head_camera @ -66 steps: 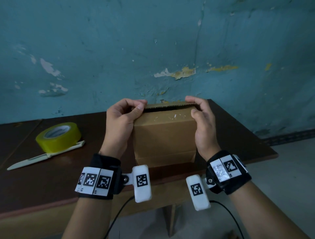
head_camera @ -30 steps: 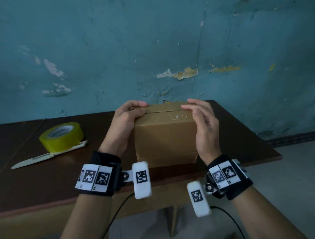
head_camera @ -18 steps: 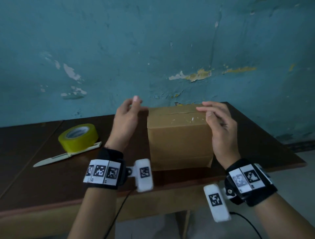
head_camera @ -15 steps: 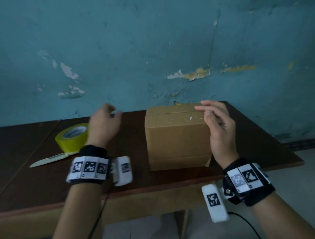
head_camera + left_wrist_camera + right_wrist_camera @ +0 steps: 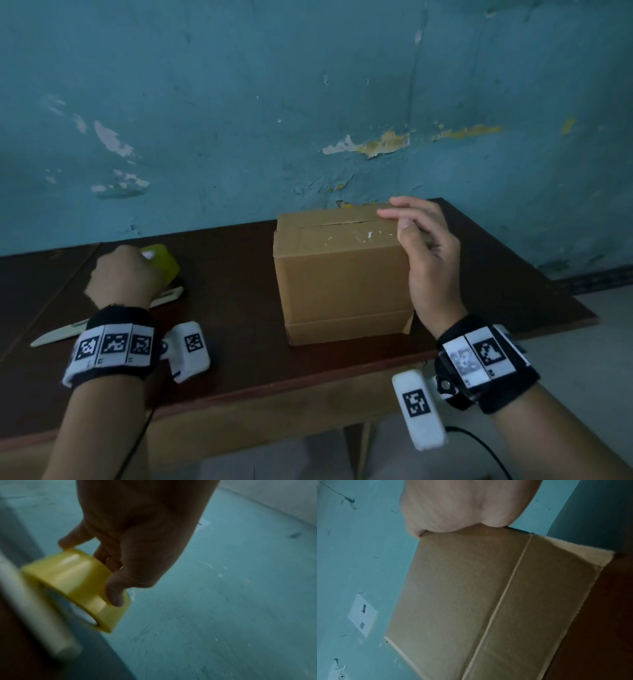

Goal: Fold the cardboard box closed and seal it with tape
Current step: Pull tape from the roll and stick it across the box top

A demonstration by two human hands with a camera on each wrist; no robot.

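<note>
The brown cardboard box [image 5: 339, 274] stands on the dark wooden table [image 5: 239, 353] with its top flaps folded down and a thin seam showing between them. My right hand [image 5: 394, 221] rests on the top right corner, fingers laid over the flaps and thumb against the near edge. In the right wrist view only my palm [image 5: 462, 507] and the box side [image 5: 471, 595] show. Off to the left, my left hand [image 5: 125, 274] covers the yellow tape roll [image 5: 166, 269]. The left wrist view shows my left hand [image 5: 89, 573] gripping the tape roll [image 5: 73, 588], thumb and fingers curled round its rim.
A white box cutter [image 5: 61, 337] lies on the table just in front of the tape, partly under my left wrist. The peeling blue wall [image 5: 308, 120] runs close behind the box. The table's front edge [image 5: 274, 387] is near my wrists, and its right end lies just past the box.
The flaps were pressed shut, then my left hand left the box, swung left and took hold of the tape roll. My right hand has stayed on the box top.
</note>
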